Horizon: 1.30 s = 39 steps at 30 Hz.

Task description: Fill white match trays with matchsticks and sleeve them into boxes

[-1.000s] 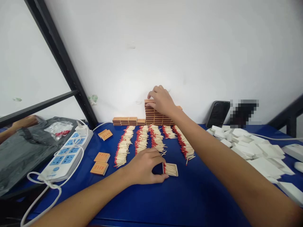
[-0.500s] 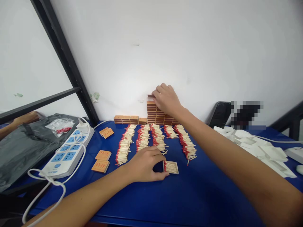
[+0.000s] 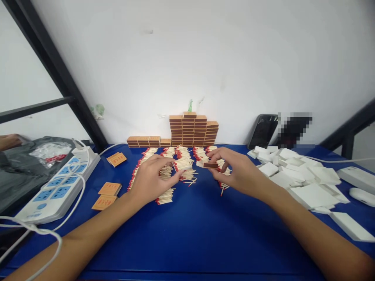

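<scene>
Between the thumb and fingers of my left hand [image 3: 154,175] is a small white matchbox tray [image 3: 185,168], filled with red-tipped matches. It is held up over the match rows. Facing it, my right hand [image 3: 238,171] pinches a matchbox sleeve [image 3: 211,165] with a brown striking side; a pale part sticks out at its left end. A small gap separates the tray from the sleeve. Rows of loose matches [image 3: 143,162] lie on the blue table [image 3: 187,234] below and behind both hands, partly covered by them.
Stacked matchboxes [image 3: 193,130] stand against the wall, with a low row of boxes [image 3: 143,141] beside them. Orange matchboxes [image 3: 109,189] and a power strip [image 3: 58,187] lie at the left. At the right are a heap of white trays [image 3: 304,175] and a phone [image 3: 263,130].
My right hand has come down from the stack to the front, holding the sleeve. My left hand has lifted the match-filled tray off the table. The view has shifted a little.
</scene>
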Available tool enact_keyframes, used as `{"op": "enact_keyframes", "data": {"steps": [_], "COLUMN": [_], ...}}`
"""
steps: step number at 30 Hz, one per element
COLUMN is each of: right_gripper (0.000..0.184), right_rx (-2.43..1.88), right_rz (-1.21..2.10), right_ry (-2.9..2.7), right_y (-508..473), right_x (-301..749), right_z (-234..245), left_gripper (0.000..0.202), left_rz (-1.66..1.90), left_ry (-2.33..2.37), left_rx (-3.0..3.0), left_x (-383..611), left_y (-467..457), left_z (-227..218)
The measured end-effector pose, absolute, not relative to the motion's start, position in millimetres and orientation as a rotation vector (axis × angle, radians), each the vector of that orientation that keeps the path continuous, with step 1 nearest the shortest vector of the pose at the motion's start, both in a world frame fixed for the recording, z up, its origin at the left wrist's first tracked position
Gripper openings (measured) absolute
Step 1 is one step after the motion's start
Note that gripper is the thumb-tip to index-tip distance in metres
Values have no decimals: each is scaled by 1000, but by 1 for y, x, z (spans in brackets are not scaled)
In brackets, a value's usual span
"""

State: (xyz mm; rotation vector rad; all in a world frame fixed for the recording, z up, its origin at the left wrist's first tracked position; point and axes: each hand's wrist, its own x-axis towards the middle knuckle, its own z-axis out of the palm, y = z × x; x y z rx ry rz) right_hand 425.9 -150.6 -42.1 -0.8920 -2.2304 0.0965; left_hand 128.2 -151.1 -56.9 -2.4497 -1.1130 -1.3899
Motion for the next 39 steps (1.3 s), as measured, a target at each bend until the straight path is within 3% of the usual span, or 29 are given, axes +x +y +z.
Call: {"op": "enact_keyframes", "data": {"steps": [8,15,28,33,39], "right_gripper": [20,20,24,23,23], "right_rx": [-765,-705,-649,-653,-686], "right_rz": [-253,-370,-295,-350,-335], "right_ry": [-2192,-2133,-2042,-2042,-2036], "right_y": [-153,-159,-164,-162,-164], "right_x": [413,407,401,401,400], "right_z": [-46,-48,-45,-48,-45], "left_gripper": [27,23,13,24,24], "left_rz": [-1445,-1521,-1521,-1509,-1571], "left_ry": [-1129,-1132,-1171,-1298,-1324], "left_rx": [-2519,-2600,-2754,-2704,-2748], "left_x": [133,136,133,132,130], "left_y": [-159,-164,-161,-161,-159], "left_z": [-54,-49,-38,-39,-43]}}
